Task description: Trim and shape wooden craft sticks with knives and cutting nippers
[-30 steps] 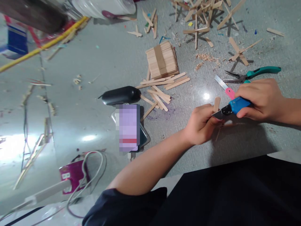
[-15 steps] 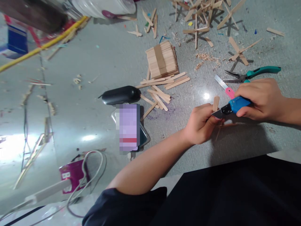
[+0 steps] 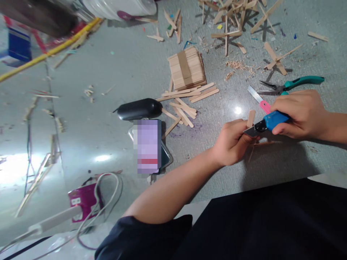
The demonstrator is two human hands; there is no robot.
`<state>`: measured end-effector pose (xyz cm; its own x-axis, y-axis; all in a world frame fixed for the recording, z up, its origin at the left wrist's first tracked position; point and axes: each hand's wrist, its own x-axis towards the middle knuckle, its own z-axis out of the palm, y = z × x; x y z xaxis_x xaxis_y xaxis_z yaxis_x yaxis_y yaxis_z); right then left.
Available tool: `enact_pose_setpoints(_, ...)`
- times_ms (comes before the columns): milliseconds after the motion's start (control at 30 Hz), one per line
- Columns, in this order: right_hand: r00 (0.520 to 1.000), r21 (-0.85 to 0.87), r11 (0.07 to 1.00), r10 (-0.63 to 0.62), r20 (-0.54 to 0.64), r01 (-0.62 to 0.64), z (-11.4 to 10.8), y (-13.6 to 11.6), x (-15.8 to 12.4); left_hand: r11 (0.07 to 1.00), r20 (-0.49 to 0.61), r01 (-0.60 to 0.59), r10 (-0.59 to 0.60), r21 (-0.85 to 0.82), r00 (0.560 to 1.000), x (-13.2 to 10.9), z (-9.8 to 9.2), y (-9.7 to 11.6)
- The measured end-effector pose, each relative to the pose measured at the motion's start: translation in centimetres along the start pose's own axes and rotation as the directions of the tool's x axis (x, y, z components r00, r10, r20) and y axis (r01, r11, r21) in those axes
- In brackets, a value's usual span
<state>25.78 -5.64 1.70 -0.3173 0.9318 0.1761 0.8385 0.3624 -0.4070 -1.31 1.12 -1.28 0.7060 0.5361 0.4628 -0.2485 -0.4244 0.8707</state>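
My left hand [image 3: 230, 142] is closed on a popsicle stick [image 3: 251, 117], whose rounded end sticks up past the fingers. Wrapped around a blue utility knife [image 3: 275, 120], my right hand [image 3: 300, 113] holds its blade against the stick, close to the left thumb. Part of the stick is hidden by the fingers and blade. A pink craft knife [image 3: 265, 106] with its blade out lies just beyond the right hand. Behind it rest green-handled needle-nose pliers [image 3: 300, 83], partly covered by the hand.
A banded bundle of popsicle sticks [image 3: 193, 66] sits mid-table, with loose sticks [image 3: 184, 112] in front. Crossed-stick pieces [image 3: 275, 59] and wood shavings [image 3: 237, 66] lie farther back. Left are a black case [image 3: 139, 109], a phone [image 3: 148, 144] with a blurred screen, and a white cable [image 3: 118, 184].
The popsicle stick's upper end has tilted slightly to the right in my left hand. Both hands and the utility knife stay nearly where they were.
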Motion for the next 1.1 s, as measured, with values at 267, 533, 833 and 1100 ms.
enact_pose_setpoints(267,1.000,-0.007,1.000,-0.008,0.012,0.008,-0.26,-0.08,0.12,1.000,0.037,0.031,-0.031,0.003,0.999,0.02,-0.24,0.25)
enact_pose_setpoints(533,1.000,0.005,1.000,-0.012,-0.014,0.013,0.19,0.11,-0.16,0.996,0.065,0.081,-0.083,0.035,0.994,0.04,-0.39,0.34)
enact_pose_setpoints(833,0.999,-0.007,0.999,-0.036,0.023,0.036,-0.37,-0.01,0.07,0.996,0.058,0.081,-0.083,0.037,0.995,0.00,-0.39,0.21)
enact_pose_setpoints(1100,0.982,-0.049,0.988,-0.153,-0.110,0.149,0.41,0.27,-0.01,0.995,0.063,0.086,-0.088,0.041,0.994,0.08,-0.46,0.30)
